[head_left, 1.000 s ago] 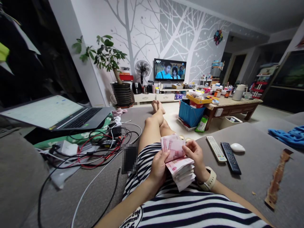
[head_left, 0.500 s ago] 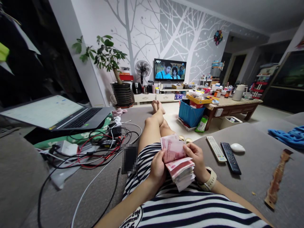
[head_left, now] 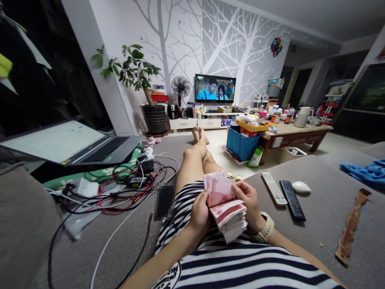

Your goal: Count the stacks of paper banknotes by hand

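A folded stack of pinkish-red banknotes (head_left: pixel 229 216) is held over my lap, its loose ends fanned out toward me. One part of the notes stands raised at the far side. My left hand (head_left: pixel 199 212) is closed on the stack's left edge, thumb on top. With thumb and fingers, my right hand (head_left: pixel 248 200) pinches the right edge of the raised banknotes; a pale watch is on that wrist. The fingers under the stack are partly hidden. Striped black-and-white clothing (head_left: pixel 240 263) lies beneath both hands.
Left on the sofa are an open laptop (head_left: pixel 105 150), tangled cables (head_left: pixel 132 188) and a dark, blurred-out flat object (head_left: pixel 164 202). To the right lie a white remote (head_left: pixel 274 188), a black remote (head_left: pixel 292 200), a white mouse (head_left: pixel 301 187) and a brown strip (head_left: pixel 351 228). A cluttered table (head_left: pixel 296 130) stands beyond.
Both hands keep the same grip on the banknotes. The raised notes have shifted only very slightly; nothing else has visibly moved.
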`<state>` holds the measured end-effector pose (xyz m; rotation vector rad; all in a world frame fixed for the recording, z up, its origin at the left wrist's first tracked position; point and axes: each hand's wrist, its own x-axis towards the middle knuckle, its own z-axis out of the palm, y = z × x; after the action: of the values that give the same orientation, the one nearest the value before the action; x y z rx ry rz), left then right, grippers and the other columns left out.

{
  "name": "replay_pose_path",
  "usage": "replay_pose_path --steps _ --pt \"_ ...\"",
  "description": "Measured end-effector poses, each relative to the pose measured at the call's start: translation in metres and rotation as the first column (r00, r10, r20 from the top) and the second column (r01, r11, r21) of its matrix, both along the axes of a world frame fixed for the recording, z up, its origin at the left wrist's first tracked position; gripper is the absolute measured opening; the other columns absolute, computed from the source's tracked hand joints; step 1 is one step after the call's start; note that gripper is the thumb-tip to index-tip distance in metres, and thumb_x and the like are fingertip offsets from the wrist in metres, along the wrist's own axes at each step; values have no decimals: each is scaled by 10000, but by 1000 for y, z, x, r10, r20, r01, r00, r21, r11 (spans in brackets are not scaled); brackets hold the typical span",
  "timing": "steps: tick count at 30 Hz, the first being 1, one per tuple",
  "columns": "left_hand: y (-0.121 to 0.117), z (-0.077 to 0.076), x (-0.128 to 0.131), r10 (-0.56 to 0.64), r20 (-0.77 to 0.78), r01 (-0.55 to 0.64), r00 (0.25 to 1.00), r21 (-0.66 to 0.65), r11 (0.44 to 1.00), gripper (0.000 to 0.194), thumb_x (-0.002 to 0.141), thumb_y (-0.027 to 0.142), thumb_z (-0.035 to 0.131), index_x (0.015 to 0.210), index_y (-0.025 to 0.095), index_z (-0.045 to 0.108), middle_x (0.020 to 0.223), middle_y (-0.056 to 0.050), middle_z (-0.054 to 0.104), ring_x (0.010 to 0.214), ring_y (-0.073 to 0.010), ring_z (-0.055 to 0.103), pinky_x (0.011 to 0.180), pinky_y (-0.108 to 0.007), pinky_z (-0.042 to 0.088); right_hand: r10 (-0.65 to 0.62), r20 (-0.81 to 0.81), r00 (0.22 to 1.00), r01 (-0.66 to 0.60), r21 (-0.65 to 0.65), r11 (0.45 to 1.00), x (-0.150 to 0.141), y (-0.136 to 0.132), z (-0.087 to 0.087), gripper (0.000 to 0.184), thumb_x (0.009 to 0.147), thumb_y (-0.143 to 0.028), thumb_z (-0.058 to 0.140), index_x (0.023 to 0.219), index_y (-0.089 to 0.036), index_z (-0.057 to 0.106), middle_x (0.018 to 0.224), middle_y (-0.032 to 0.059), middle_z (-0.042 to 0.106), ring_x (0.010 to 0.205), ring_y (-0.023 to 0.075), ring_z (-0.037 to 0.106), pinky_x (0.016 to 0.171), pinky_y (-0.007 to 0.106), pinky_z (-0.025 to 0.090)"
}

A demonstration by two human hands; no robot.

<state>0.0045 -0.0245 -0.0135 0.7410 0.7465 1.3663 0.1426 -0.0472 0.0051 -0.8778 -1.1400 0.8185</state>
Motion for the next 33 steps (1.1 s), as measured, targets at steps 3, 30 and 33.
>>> replay_pose_path --steps 3,30,33 --pt "-1 1 0 -14 10 14 1000 0 1000 323 737 560 675 723 237 682 772 -1 751 864 -273 731 866 -465 552 -6 -3 1000 6 0 1000 0 0 0 374 806 -482 721 645 -177 575 571 -41 470 541 109 368 518 246 316" --pt "-4 5 0 -35 68 35 997 0 999 303 685 495 722 750 200 702 798 -28 765 765 -214 710 806 -373 549 -21 11 1000 21 -5 1000 -1 -1 2 401 799 -515 713 631 -184 562 563 -41 460 535 113 360 519 251 312" --pt "-5 7 0 -25 61 25 998 -9 1000 279 672 479 726 711 204 700 765 -21 757 734 -200 696 792 -360 549 -19 2 1000 19 -2 1000 -1 -1 2 400 796 -511 719 628 -181 570 561 -39 468 536 112 365 515 249 313"
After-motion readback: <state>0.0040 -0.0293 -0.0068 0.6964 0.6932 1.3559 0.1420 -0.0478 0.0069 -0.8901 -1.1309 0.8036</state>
